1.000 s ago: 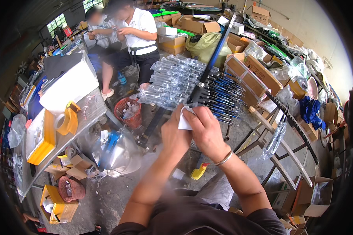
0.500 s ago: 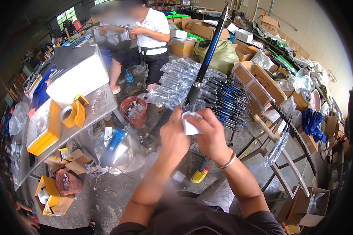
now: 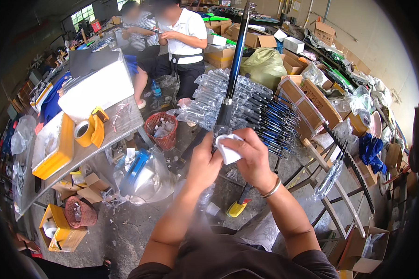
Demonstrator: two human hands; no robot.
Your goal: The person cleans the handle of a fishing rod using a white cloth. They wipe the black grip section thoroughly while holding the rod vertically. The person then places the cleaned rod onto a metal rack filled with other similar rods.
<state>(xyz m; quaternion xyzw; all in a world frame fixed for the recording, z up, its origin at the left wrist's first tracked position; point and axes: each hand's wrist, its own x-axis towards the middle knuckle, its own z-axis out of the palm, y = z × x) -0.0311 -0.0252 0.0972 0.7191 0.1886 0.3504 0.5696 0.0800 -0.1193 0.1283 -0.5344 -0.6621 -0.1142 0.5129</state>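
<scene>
Left hand, mine (image 3: 204,162): fingers curled round lower end of rod (image 3: 236,69). Clear plastic (image 3: 222,129): wrapping that end, showing just above fingers. Rod: rising from grip, tilted slightly right; slim, glossy blue and black, silvery ring (image 3: 227,101) above dark lower section. White slip (image 3: 228,156): between my hands, beside rod, thin, edge curled over. Right hand, mine (image 3: 256,160): thumb and fingers clamped on white slip; metal bangle (image 3: 272,188) at wrist. Changed since half second ago: rod nearer upright, top further left; white slip more curled.
</scene>
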